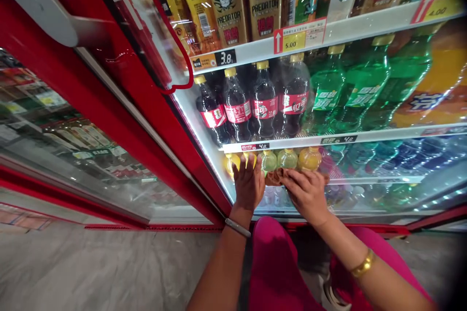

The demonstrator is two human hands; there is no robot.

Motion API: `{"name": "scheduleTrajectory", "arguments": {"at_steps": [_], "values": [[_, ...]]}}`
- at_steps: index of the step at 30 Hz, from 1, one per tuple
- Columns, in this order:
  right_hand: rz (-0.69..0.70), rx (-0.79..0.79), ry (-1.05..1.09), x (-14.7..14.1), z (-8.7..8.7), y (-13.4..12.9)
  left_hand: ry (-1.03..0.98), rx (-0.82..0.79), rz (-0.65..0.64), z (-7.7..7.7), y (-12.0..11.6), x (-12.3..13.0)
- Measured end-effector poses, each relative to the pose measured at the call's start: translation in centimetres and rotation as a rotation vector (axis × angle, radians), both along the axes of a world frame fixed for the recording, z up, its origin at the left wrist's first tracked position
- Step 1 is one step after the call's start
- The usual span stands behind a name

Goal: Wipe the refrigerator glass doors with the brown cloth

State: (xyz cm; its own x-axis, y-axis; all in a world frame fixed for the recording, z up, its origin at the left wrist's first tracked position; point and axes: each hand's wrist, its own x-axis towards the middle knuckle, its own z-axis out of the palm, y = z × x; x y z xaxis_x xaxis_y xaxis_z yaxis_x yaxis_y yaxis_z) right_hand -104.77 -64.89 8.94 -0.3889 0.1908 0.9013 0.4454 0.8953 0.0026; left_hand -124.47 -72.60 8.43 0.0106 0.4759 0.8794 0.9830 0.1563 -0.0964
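Note:
My left hand point(249, 185) is raised with its fingers spread, in front of the yellow-capped bottles point(269, 161) on a lower cooler shelf. Nothing shows in it. My right hand point(306, 193) is closed on a crumpled brown cloth point(276, 177), which stretches left from its fingers toward my left hand. Just above both hands runs the white shelf edge point(299, 142). Cola bottles point(265, 107) with red labels and green bottles point(326, 97) stand on that shelf.
The red door frame point(146, 107) of the cooler slants along the left, with a grey handle point(44, 0). Gold Predator cartons point(265, 5) and orange drinks fill the top shelf. My knees in pink trousers point(273, 262) are below, above a grey floor point(109, 267).

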Motion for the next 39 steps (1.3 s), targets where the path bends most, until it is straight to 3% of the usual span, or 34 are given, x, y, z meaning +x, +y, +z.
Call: {"name": "scheduleTrajectory", "arguments": {"at_steps": [2, 4, 6, 8, 10, 12, 14, 16, 19, 21, 23, 25, 28, 31, 36, 39], "values": [[-0.048, -0.047, 0.097, 1.3, 1.0, 0.9, -0.040, -0.021, 0.033, -0.5, 0.0, 0.4], [-0.108, -0.063, 0.245, 1.3, 3.7, 1.5, -0.076, -0.044, 0.056, -0.9, 0.0, 1.0], [-0.126, -0.058, 0.333, 0.0, 6.5, 1.6, -0.106, -0.046, 0.056, -1.3, 0.2, 1.6], [-0.106, -0.019, 0.298, -1.7, 7.8, 1.0, -0.138, -0.048, 0.050, -1.6, 0.4, 2.0], [-0.067, 0.064, 0.164, -2.7, 7.0, 0.1, -0.170, -0.059, 0.056, -1.8, 0.3, 2.2], [-0.022, 0.120, 0.029, -2.3, 4.7, -0.4, -0.184, -0.067, 0.070, -1.9, 0.1, 2.4], [0.004, 0.090, -0.013, -0.6, 2.5, -0.1, -0.160, -0.058, 0.071, -1.9, -0.1, 2.6], [-0.018, 0.015, 0.061, 1.6, 1.7, 1.0, -0.106, -0.040, 0.046, -1.9, 0.1, 3.2], [-0.100, -0.042, 0.242, 3.8, 3.6, 3.0, -0.045, -0.012, -0.019, -1.6, 1.4, 5.1], [-0.132, -0.048, 0.305, 4.0, 5.4, 3.7, -0.065, -0.006, -0.054, -1.1, 2.7, 6.8], [-0.137, -0.034, 0.296, 3.7, 6.1, 3.9, -0.112, -0.014, -0.089, -0.7, 4.0, 8.5], [-0.123, 0.014, 0.228, 3.5, 5.2, 3.7, -0.151, -0.036, -0.123, -0.5, 4.9, 9.9], [-0.104, 0.065, 0.106, 5.0, 2.2, 3.7, -0.188, -0.081, -0.121, -1.1, 5.3, 11.5], [-0.095, -0.016, 0.104, 7.8, 0.6, 5.0, -0.173, -0.104, -0.128, -2.0, 5.2, 12.6], [-0.209, -0.106, 0.421, 9.6, 4.0, 7.6, -0.147, -0.035, -0.171, -1.4, 6.2, 14.8], [-0.234, -0.048, 0.395, 8.9, 4.7, 7.7, -0.167, 0.027, -0.227, 0.2, 7.1, 15.8]]}}
